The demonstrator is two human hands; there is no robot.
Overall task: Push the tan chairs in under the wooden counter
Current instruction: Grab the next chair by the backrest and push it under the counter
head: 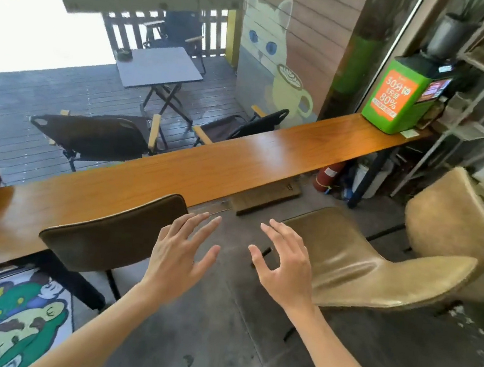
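Both the left hand point(177, 255) and right hand point(284, 264) are hovering open, fingers spread and holding nothing, at frame centre between a dark brown chair point(114, 234) tucked against the wooden worktop point(206, 166) and two tan chairs point(377, 269) standing clear of it at right.

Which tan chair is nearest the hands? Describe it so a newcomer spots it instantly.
Start at the long orange-brown wooden counter that runs across the window. On the grey floor on its near side, right of the dark brown chair tucked under it, stands the tan padded shell chair, just beyond the open right hand. Unlike the second tan chair farther right, it sits closest to the hands.
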